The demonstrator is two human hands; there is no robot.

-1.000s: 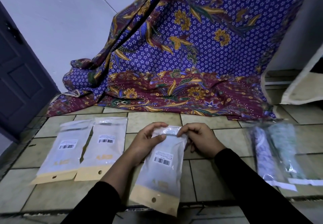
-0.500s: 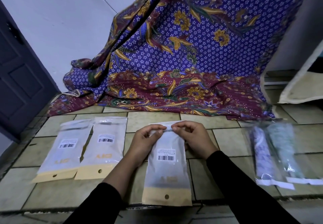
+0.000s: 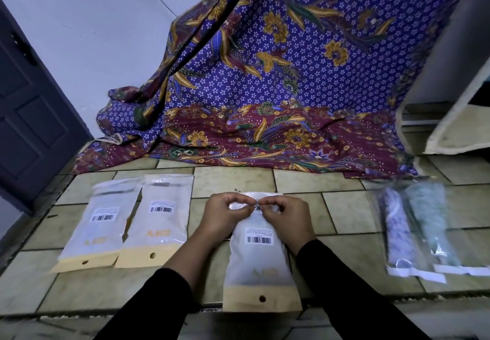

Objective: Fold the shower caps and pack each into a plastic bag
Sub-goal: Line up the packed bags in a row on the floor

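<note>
At the bottom centre of the frame, two black sleeves (image 3: pixel 169 294) lead up to the work area on the tiled floor (image 3: pixel 233 180). The frosted plastic bag (image 3: pixel 258 262) lies flat in the lower centre. Its tan header strip (image 3: pixel 261 300) is nearest the person and appears to reach the floor's front edge. A barcode label (image 3: pixel 259 240) faces up. At the bag's far end, the left hand (image 3: pixel 222 215) and right hand (image 3: pixel 285 219) sit close together. Each pinches the film at the bag mouth between thumb and curled fingers. Whether the mouth is parted cannot be told. No shower cap is in either hand. To the left, well apart from the hands, the far-left bag (image 3: pixel 102 223) and the second bag (image 3: pixel 160 217) lie side by side. Their contents cannot be told. At the right, the purple-patterned shower cap (image 3: pixel 395 228) and the green shower cap (image 3: pixel 427 220) appear rolled inside clear sleeves, so the task is judged to be at an early stage. Beyond them, a batik cloth (image 3: pixel 265 79) hangs down the wall and a dark door (image 3: pixel 31 106) stands at the left. Likely faults: the two film layers cling together and the mouth fails to open; an uneven pull from one hand tears the film; the pull drags the bag forward and its header slips over the edge.
</note>
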